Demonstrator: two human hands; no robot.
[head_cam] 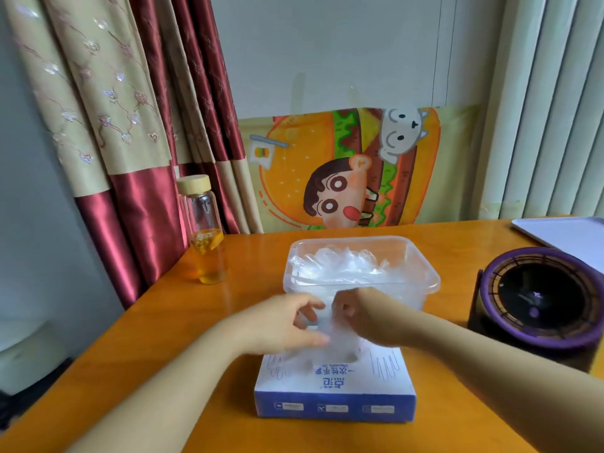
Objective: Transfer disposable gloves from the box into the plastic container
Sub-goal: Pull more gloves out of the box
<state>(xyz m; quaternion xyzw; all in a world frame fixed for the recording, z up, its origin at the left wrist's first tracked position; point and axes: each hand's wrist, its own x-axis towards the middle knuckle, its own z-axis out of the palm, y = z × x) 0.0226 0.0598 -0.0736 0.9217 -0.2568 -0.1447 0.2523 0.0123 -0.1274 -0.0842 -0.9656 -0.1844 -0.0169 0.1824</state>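
left hand [287, 322] and right hand [367, 318] pinch a blurred, barely visible glove [333, 343] over the box [333, 390].

Seen from the head-worn camera, a person's left hand [284, 322] and right hand [369, 317] are bare, as are the left forearm [163, 387] and right forearm [490, 364], uncovered all the way to the picture's edge. Both arms look smooth and slender. The fingers [310, 304] are slim; motion blur hides nails and knuckle detail.
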